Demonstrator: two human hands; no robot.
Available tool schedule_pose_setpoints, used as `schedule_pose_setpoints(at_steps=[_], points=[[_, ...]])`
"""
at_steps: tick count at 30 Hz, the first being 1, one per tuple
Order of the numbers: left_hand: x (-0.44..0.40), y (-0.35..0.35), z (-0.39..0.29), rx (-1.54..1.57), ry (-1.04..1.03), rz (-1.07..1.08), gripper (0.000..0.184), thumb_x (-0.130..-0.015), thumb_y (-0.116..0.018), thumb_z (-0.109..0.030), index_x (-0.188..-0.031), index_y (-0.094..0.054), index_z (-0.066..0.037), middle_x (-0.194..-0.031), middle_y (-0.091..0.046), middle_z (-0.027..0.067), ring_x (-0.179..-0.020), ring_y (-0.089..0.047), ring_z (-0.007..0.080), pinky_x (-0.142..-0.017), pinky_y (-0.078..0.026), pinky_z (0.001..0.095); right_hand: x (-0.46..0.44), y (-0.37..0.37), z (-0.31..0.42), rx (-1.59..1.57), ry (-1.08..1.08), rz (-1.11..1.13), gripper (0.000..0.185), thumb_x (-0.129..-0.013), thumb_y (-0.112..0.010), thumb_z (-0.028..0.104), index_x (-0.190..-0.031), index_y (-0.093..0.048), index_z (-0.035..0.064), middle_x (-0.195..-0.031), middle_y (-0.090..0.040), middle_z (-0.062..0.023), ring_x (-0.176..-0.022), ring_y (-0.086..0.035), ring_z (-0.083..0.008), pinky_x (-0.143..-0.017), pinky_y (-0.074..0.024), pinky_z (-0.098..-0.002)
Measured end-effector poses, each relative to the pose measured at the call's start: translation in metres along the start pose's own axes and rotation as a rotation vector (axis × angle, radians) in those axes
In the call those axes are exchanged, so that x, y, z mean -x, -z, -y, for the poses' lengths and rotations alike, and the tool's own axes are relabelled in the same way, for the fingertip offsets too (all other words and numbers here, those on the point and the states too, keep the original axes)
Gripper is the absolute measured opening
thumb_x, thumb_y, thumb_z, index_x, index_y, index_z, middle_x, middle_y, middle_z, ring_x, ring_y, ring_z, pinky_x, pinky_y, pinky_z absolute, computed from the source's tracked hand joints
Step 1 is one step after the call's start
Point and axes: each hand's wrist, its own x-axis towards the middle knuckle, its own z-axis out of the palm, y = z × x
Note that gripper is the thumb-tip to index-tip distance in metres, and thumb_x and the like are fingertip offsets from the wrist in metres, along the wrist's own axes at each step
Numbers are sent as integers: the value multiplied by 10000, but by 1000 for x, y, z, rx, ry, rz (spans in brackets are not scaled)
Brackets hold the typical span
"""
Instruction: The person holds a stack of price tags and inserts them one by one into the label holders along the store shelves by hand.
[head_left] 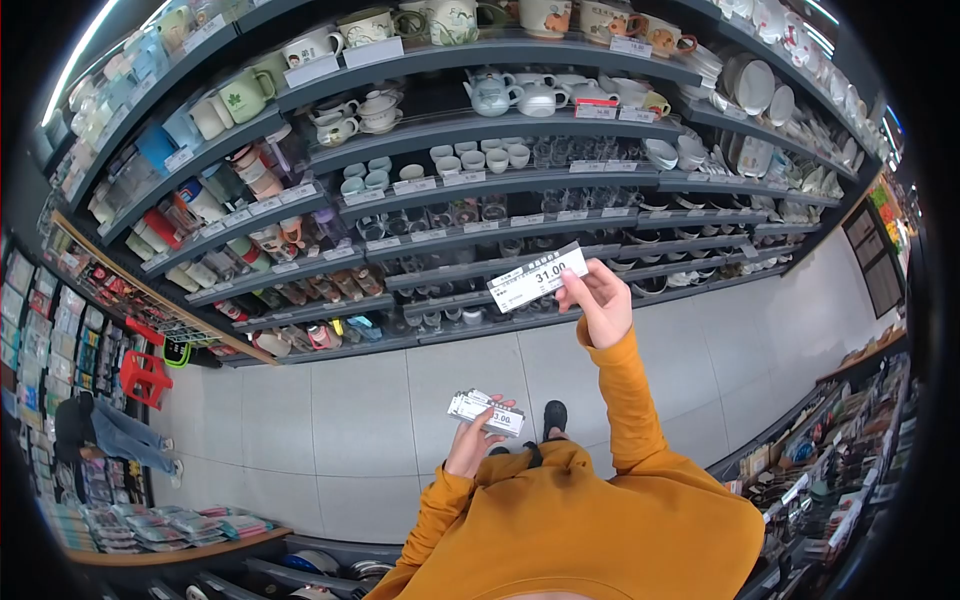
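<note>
Far, pale teapots [492, 95] between a green mug [246, 94] to the left and white plates [754, 86] to the right; at left, a red basket [146, 379] near a person [112, 433] in jeans.

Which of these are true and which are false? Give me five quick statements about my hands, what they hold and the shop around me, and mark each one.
1. The right hand holds a price label reading 31.00. True.
2. The left hand holds nothing. False: it holds several stacked labels.
3. The blue teapot is on a higher shelf than the small white cups. True.
4. The sleeves are bright blue. False: they are mustard-orange.
5. Another person, in blue trousers, is at the left of the view. True.
</note>
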Motion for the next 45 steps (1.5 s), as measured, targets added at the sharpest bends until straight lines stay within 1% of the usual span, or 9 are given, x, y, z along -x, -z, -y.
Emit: schedule_pose_setpoints(at_steps=[14,21,24,26,29,34,38,42,45], points=[[-24,-14,8,17,81,-42,368,-948,-463,-239,-1287,-475,-98,-1231,-606,64,-1046,-587,116,-737,-437,227,-13,36,-22,-5,-40,37,95,-904,-618,75,-914,-583,-13,-800,-602,-37,-653,-535,-62,-585,-456,-218],[-60,-41,7,19,75,-64,376,-950,-465,-245,-1288,-474,-80,-1255,-594,71,-1068,-584,116,-762,-450,234,-42,69,-26,-53,-121,48,163,-874,-628,4,-1014,-558,-43,-889,-642,-85,-758,-624,-117,-661,-527,-244],[-76,-64,-1,9,51,-70,378,-948,-467,-209,-1292,-450,-56,-1250,-593,85,-1106,-582,164,-828,-461,284,-60,84,-20,-57,-94,86,305,-864,-612,-38,-1149,-503,-33,-976,-618,-109,-804,-633,-144,-697,-551,-270],[-92,-77,0,31,27,-59,374,-951,-463,-230,-1289,-465,-71,-1258,-590,79,-1085,-588,143,-789,-459,258,-73,93,-16,-67,-86,125,401,-866,-593,-56,-1239,-451,-21,-1041,-588,-125,-824,-632,-155,-722,-562,-286],[-114,-97,-1,59,-4,-58,375,-952,-461,-240,-1290,-471,-78,-1262,-589,76,-1073,-590,135,-770,-458,246,-95,110,-17,-65,-131,168,389,-870,-591,-51,-1236,-460,-30,-1050,-582,-129,-819,-632,-158,-726,-566,-292],[-146,-119,-1,90,-31,-70,380,-952,-458,-237,-1297,-463,-77,-1259,-591,76,-1084,-584,133,-780,-459,255,-129,137,-42,8,-116,293,230,-869,-633,-1,-1066,-518,-23,-1016,-631,-103,-899,-621,-129,-792,-518,-250],[-162,-130,-4,100,-42,-90,388,-951,-465,-230,-1306,-452,-75,-1260,-591,72,-1105,-575,140,-802,-449,267,-159,133,-47,127,-172,384,262,-851,-692,87,-1047,-544,-6,-980,-652,-94,-894,-615,-109,-783,-497,-248],[-171,-128,-4,122,-68,-134,393,-954,-459,-240,-1308,-452,-70,-1259,-593,67,-1090,-581,135,-782,-458,254,-201,110,-41,313,-35,529,254,-869,-675,124,-1061,-558,5,-945,-677,-86,-894,-624,-101,-793,-499,-252],[-172,-122,-9,193,-64,-157,379,-951,-467,-227,-1300,-459,-79,-1267,-584,67,-1146,-553,147,-842,-442,294,-240,83,-44,312,72,604,195,-886,-651,120,-1015,-596,-17,-917,-684,-98,-850,-633,-99,-765,-503,-246]])
